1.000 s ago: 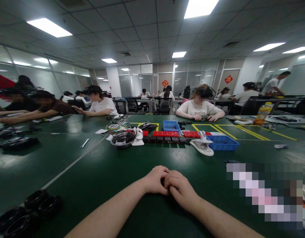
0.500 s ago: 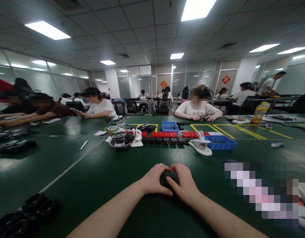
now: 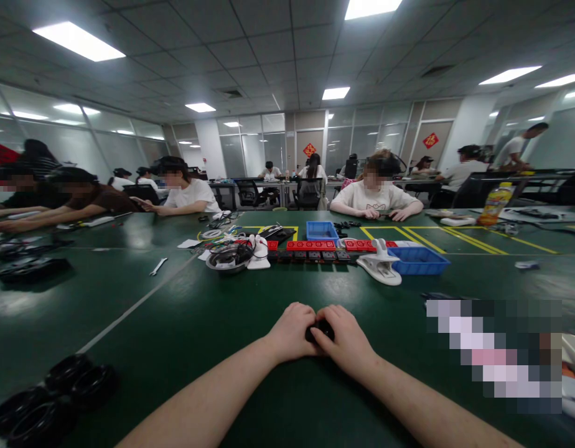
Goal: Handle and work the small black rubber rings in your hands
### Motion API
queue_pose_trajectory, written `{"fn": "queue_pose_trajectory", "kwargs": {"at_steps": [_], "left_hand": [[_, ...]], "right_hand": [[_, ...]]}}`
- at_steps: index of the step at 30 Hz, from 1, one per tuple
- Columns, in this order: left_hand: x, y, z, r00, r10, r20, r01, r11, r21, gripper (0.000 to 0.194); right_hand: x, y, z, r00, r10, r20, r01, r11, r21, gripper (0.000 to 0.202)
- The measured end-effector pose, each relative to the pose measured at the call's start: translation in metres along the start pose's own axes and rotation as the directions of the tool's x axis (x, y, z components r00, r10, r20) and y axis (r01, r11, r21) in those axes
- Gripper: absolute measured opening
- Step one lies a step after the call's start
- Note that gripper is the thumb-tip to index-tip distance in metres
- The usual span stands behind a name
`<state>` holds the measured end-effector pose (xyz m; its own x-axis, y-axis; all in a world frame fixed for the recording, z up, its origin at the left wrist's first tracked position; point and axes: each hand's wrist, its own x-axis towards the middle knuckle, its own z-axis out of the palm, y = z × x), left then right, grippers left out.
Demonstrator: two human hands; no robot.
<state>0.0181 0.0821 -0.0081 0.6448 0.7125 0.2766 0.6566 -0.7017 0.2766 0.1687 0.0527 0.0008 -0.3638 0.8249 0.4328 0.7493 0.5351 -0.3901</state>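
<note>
on the table (image 3: 213,323), a small object (image 3: 321,330) is between the left hand (image 3: 293,333) and the right hand (image 3: 344,341), near middle. four rings (image 3: 94,398) lie near left. farther, the wrench (image 3: 158,267) is left of the bowl (image 3: 226,270), with cables (image 3: 232,254) in it. the row of sockets (image 3: 310,246) is between bowl and large bin (image 3: 420,264); the small bin (image 3: 323,238) is behind this row, the bottle (image 3: 495,205) far right.
</note>
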Motion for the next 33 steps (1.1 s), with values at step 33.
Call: {"fn": "queue_pose_trajectory", "kwargs": {"at_steps": [33], "left_hand": [[-0.002,0.010,0.001,0.997,-0.072,-0.013,0.071,0.993,-0.095,0.057]], "right_hand": [[-0.001,-0.003,0.002,0.990,0.136,-0.044,-0.140,0.983,-0.116,0.016]]}}
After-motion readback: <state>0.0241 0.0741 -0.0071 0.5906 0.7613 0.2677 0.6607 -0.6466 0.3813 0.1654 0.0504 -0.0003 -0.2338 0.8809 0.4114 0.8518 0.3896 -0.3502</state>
